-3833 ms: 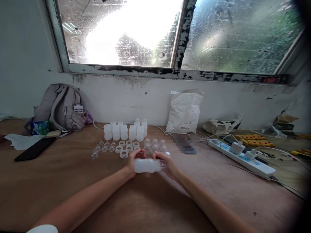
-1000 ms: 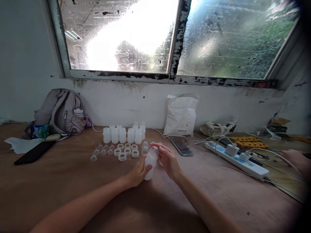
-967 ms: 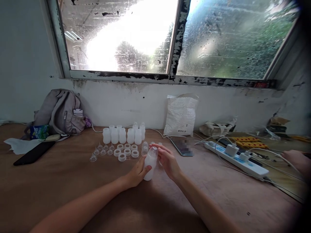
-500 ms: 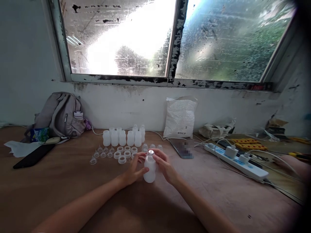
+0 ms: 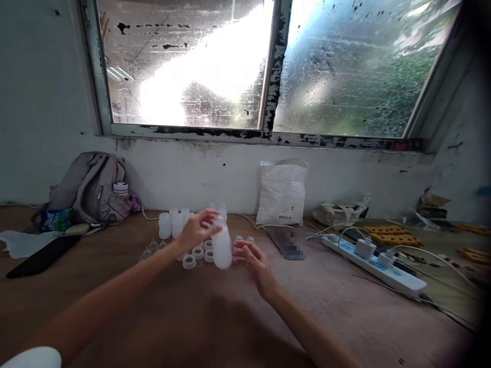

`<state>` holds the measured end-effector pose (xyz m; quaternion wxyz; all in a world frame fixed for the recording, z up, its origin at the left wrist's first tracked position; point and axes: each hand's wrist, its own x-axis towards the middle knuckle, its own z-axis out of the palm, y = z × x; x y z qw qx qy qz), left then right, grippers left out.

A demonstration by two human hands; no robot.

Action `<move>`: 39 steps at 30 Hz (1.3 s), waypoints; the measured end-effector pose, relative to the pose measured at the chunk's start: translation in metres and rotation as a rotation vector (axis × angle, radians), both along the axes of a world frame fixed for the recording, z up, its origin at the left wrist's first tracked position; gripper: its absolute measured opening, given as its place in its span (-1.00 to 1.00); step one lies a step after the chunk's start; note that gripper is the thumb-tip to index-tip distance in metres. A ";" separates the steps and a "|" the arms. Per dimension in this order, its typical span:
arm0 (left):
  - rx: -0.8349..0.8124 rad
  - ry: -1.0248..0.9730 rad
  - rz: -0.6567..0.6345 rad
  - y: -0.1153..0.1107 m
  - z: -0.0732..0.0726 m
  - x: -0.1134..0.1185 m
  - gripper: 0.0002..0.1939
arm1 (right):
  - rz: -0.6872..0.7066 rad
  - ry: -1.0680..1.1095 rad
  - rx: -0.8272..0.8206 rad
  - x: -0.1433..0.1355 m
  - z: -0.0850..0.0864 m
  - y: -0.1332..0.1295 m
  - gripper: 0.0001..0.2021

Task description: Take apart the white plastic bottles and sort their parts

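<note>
A frosted white bottle (image 5: 222,249) hangs tilted above the table, its top between the fingers of my left hand (image 5: 198,228). My right hand (image 5: 253,260) is just right of the bottle, fingers spread and holding nothing. Behind my left hand stand rows of similar white bottles (image 5: 165,226), partly hidden. White rings (image 5: 189,261) lie below and behind my left forearm, and clear nipple-shaped pieces (image 5: 146,253) sit to their left. More clear domed pieces (image 5: 238,238) show behind my right hand.
A grey backpack (image 5: 100,191) and a black phone-like slab (image 5: 43,256) are at the left. A white package (image 5: 283,194) leans on the wall. A power strip (image 5: 378,268) with cables lies at the right. Part of another person's hand (image 5: 477,274) shows at the right edge.
The bottle has been lifted off the table and moved left and away in my left hand. My right hand has let go of it and spread its fingers.
</note>
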<state>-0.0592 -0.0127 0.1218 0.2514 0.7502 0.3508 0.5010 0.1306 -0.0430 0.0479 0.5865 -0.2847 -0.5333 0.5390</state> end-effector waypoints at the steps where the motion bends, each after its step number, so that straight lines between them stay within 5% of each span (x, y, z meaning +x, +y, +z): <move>1: -0.020 -0.029 0.010 0.013 0.016 -0.008 -0.62 | -0.011 0.012 -0.006 0.001 0.001 0.001 -0.74; 5: -0.096 -0.043 0.048 0.073 0.071 -0.043 -0.43 | -0.094 0.022 -0.026 0.008 0.004 0.006 -0.73; 8: -0.080 -0.008 0.153 0.115 0.081 -0.063 -0.45 | -0.229 -0.027 -0.021 0.012 0.003 0.010 -0.75; 15: -0.090 0.207 0.330 0.164 0.041 -0.073 -0.55 | -0.368 -0.188 0.118 0.016 0.000 0.012 -0.77; 24: -0.196 0.414 0.314 0.182 -0.014 -0.049 -0.59 | -0.381 -0.365 0.208 0.010 0.000 0.004 -0.84; 39: -0.240 0.612 0.263 0.185 -0.019 -0.060 -0.50 | -0.394 -0.478 0.247 0.010 -0.005 0.007 -0.83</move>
